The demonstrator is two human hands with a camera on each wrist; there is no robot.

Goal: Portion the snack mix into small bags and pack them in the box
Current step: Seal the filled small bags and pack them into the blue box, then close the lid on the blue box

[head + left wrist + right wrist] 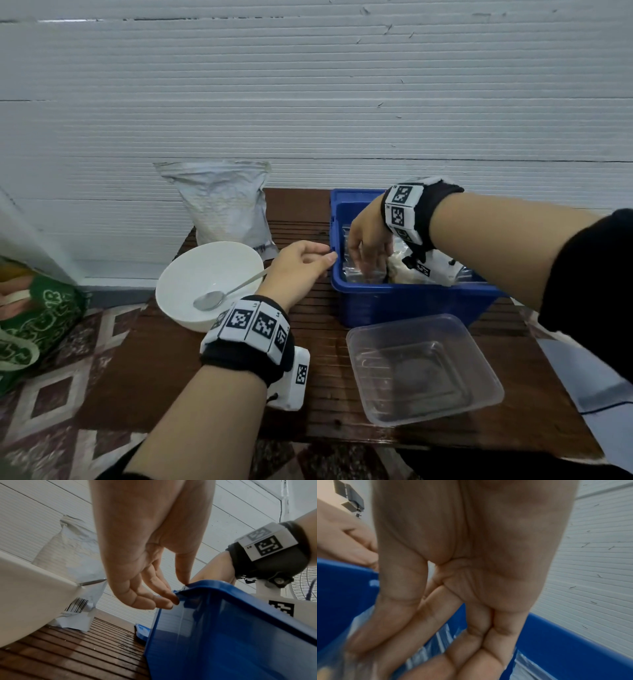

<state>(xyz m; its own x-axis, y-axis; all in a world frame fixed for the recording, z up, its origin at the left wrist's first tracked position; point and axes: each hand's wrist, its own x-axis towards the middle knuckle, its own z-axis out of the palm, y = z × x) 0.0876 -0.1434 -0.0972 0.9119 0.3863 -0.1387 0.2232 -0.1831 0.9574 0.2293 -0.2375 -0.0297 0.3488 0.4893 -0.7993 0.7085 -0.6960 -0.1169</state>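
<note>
A blue box (411, 293) stands on the wooden table (325, 359) at the right. My left hand (329, 257) pinches its left rim, thumb on top and fingertips under the edge, as the left wrist view shows for the hand (180, 592) and box (223, 628). My right hand (363, 265) reaches down inside the box and pinches a small clear bag (356, 278) at the left end. In the blurred right wrist view, thumb and fingers of that hand (419, 649) close on the clear film of the bag (441, 635) against the blue wall (573, 635). Filled bags (404, 272) lie further right in the box.
A white bowl (212, 267) with a metal spoon (209, 300) sits left of the box. The large silver snack pouch (222, 205) stands behind it against the wall. An empty clear plastic container (356, 339) lies in front of the box. A green bag (34, 325) sits on the floor, left.
</note>
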